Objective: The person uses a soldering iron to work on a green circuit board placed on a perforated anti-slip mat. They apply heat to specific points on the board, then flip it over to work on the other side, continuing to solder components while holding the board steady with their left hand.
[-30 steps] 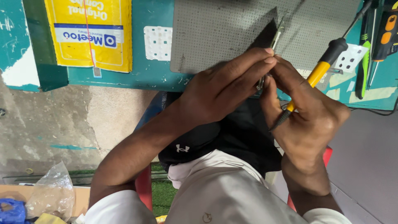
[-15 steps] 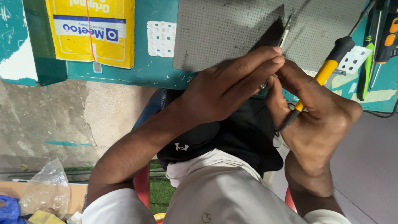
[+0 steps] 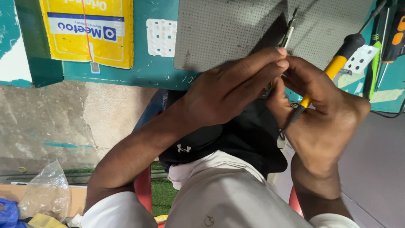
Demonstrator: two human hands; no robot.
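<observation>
Head view shows both hands meeting just off the near edge of the teal bench (image 3: 126, 71). Left hand (image 3: 230, 90) has its fingers extended and pressed together, grip narrow, pinching a small item that is hidden behind the fingertips; what it is cannot be told. Right hand (image 3: 327, 122) has its grip closed around a soldering iron (image 3: 337, 63) with a yellow and black handle, the handle slanting up to the right and the tip end pointed at the left fingertips. A grey perforated mat (image 3: 228, 29) lies on the bench just beyond the hands. A yellow padded envelope (image 3: 88, 31) lies well to the left. A clear plastic bag (image 3: 42, 196) sits on the floor, lower left.
</observation>
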